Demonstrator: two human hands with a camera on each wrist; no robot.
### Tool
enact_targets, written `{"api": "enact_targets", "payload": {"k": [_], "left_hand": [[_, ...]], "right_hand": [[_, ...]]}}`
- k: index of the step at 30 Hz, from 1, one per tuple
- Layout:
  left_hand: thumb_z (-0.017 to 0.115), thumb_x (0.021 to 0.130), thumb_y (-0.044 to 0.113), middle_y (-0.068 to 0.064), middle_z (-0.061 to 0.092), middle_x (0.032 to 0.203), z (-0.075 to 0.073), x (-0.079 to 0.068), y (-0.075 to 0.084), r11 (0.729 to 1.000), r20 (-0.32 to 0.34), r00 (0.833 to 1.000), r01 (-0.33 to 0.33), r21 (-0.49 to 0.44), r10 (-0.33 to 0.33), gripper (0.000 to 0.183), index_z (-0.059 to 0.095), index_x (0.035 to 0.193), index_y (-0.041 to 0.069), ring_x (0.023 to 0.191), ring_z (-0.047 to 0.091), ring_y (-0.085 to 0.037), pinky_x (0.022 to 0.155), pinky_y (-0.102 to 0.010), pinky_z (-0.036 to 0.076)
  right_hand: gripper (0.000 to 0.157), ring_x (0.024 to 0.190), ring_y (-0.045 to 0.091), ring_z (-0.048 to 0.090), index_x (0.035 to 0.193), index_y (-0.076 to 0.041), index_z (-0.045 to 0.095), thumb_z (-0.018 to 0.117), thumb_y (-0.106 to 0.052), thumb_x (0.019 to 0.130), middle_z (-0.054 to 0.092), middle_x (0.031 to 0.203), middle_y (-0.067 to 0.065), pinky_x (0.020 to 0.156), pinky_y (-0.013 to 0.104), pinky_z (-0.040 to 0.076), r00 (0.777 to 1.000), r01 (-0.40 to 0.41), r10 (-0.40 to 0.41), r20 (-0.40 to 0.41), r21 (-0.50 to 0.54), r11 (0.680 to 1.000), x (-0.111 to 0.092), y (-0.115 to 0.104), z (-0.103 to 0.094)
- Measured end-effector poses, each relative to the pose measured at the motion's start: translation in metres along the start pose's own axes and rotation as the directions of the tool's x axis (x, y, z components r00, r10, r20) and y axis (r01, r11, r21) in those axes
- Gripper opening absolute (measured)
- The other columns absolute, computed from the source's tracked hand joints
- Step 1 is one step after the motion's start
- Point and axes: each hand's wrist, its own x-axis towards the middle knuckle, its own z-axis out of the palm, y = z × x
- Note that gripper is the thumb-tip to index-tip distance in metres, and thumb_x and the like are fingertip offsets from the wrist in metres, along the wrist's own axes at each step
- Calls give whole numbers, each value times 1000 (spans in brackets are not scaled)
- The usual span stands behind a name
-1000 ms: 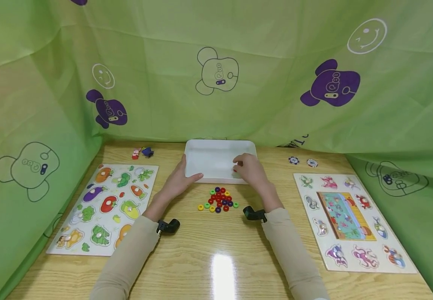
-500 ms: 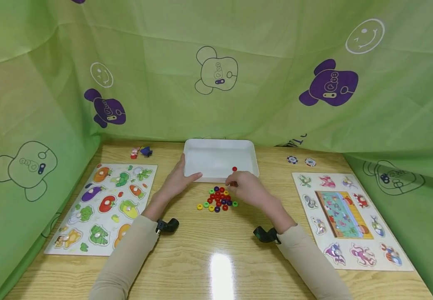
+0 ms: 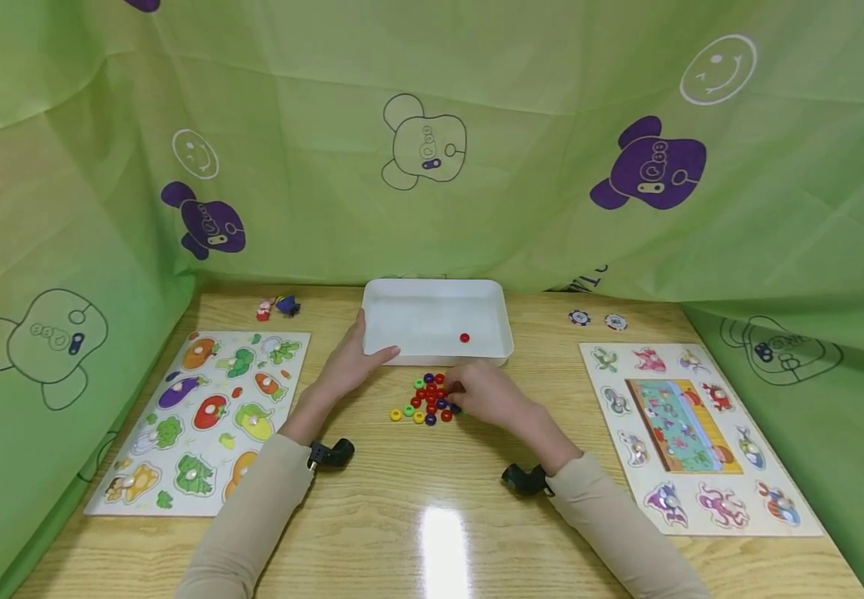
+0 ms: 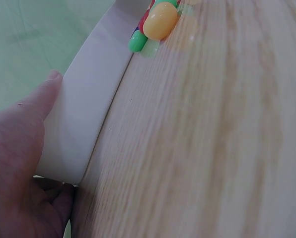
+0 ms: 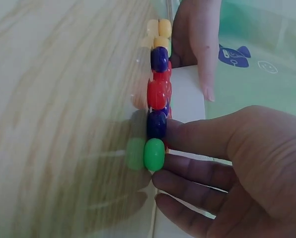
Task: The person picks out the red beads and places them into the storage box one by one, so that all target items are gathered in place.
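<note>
A white tray [image 3: 417, 320] stands at the back middle of the table, and one red bead [image 3: 465, 338] lies in its front right part. My left hand [image 3: 345, 366] grips the tray's front left corner, thumb along the front and fingers at the left side. In front of the tray lies a loose group of red, purple, green and yellow beads [image 3: 432, 403]. At the group's right side, my right hand [image 3: 491, 398] reaches in with bent fingers. In the right wrist view its thumb and fingertips are behind a purple bead [image 5: 157, 124] and a green bead [image 5: 154, 154]; whether they pinch one I cannot tell.
A vegetable puzzle board [image 3: 199, 424] lies at the left, a sea-animal puzzle board [image 3: 701, 449] at the right. Two small figurines [image 3: 287, 306] stand back left; two poker chips [image 3: 615, 322] lie back right. Green cloth [image 3: 327, 208] closes off the back and sides.
My right hand has left the tray, where it let go of a red bead, and has come back toward me to the bead group. The left hand stays at the tray's corner.
</note>
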Motion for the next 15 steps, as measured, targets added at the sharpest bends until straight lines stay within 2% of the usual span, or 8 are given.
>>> {"api": "enact_targets", "payload": {"k": [6,10,15], "left_hand": [[58,82,59,-13,2,157,-2,-2,3,1000,-3,1000,0,2,0,105,-8,149,11,145,7,-30,117,-49,13],[57,81,60,-12,1,157,-2,-3,3,1000,-4,1000,0,0,0,105,-7,149,11,145,7,-30,117,-48,14],[57,81,60,-10,1,157,-1,-3,3,1000,-1,1000,-1,-9,1,106,-8,149,12,145,6,-29,117,-48,14]], "right_hand": [[7,67,5,52,88,-15,71,70,-16,81,65,79,-7,60,19,44,1000,-16,16,13,14,1000,2,-2,2],[6,65,6,52,88,-14,71,68,-14,82,63,77,-7,57,21,45,999,-32,30,24,59,998,1,-1,-1],[10,69,9,53,90,-10,72,68,-10,81,64,80,-4,60,22,47,998,-43,49,-42,137,990,2,-1,-13]]}}
